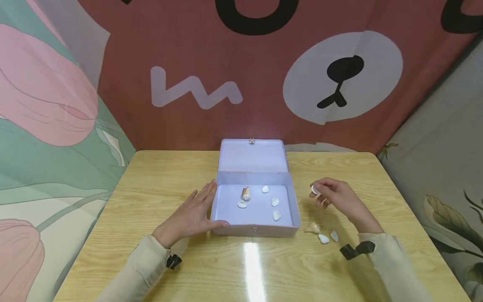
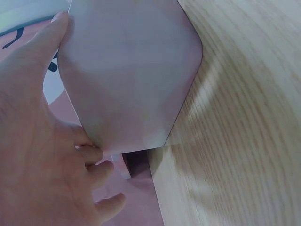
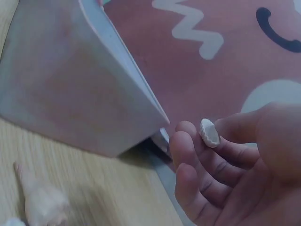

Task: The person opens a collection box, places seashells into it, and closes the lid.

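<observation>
An open white metal box [image 1: 254,230] stands on the table with its lid [image 1: 252,156] tilted back. My left hand [image 1: 194,213] rests against its left wall, thumb along the front edge and fingers extended; the left wrist view shows that wall [image 2: 131,75] up close. Inside lie a brown-and-white spiral shell [image 1: 246,193] and several small white shells [image 1: 275,202]. To the right of the box, raised above the table, my right hand [image 1: 341,197] pinches a white seashell [image 3: 209,133] between thumb and fingertips. Its ribbed, scalloped edge shows in the right wrist view.
On the wooden table [image 1: 170,167], right of the box's front corner, lie a pale spiral shell [image 1: 313,227] and two white shells, one [image 1: 323,238] nearer the front. A printed cloth [image 1: 188,42] hangs behind the table, close to the raised lid.
</observation>
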Available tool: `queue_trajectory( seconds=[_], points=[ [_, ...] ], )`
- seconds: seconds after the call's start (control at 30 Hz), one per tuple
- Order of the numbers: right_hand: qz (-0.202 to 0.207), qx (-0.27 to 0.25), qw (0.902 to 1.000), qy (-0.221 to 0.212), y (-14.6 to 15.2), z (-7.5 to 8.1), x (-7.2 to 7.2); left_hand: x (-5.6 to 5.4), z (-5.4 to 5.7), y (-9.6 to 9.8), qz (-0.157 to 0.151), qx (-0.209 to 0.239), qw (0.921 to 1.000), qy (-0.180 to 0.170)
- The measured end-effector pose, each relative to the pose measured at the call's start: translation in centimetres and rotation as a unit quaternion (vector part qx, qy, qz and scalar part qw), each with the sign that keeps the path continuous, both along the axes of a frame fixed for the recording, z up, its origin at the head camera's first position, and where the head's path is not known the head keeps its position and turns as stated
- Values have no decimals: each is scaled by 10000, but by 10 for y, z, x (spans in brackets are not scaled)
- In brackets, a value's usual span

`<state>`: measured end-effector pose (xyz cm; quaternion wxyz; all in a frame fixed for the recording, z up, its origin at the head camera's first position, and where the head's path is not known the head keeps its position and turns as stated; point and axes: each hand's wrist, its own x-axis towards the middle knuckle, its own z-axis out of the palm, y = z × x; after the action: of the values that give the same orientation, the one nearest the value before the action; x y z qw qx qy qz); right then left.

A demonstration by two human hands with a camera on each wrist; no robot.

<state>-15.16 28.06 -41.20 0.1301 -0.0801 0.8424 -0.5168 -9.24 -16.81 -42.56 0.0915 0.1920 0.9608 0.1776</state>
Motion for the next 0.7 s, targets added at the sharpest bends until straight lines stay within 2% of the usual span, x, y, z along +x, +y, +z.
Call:
queue_trajectory(
  seconds=[0.37,0.7],
  points=[
    [293,-78,9995,-60,-29,10,-10,0,0,0,-5,3,10000,70],
    [563,-73,9982,-196,-51,13,-20,0,0,-1,-2,-36,10000,-17]
  ],
)
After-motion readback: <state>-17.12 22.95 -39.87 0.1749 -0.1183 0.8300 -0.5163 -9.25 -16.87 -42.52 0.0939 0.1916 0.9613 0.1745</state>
